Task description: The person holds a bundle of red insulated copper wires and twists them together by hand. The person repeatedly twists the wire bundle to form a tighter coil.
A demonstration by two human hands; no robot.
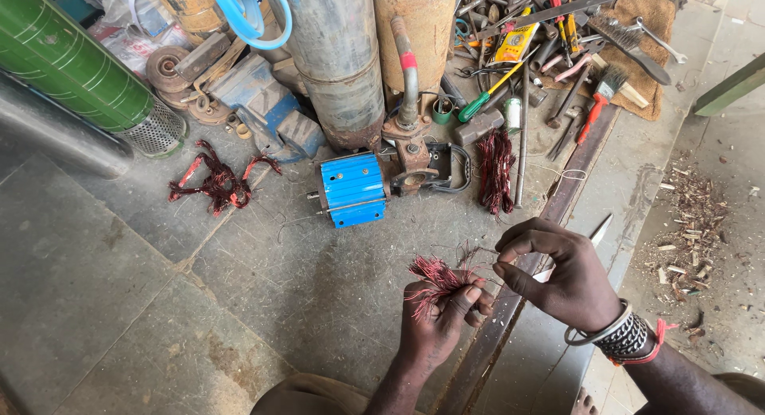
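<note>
We see red enamelled wire strands [434, 281], a bright blue ribbed motor housing [352, 188], a green cylinder [68, 60] with pale lengthwise stripes, a screwdriver [488, 94] with green-and-yellow handle, a rust-brown pipe [425, 28], and black-and-white patterned bracelets [621, 335] beside a red cord.

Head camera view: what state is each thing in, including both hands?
Left hand: closed on the wire bundle.
Wire bundle: red, frayed, held up off the floor.
Right hand: fingers pinching a thin strand.
Blue motor: lying on its side on the floor.
Red coil: loose, tangled on the floor.
Dark red coil: bunched, lying beside the tools.
</note>
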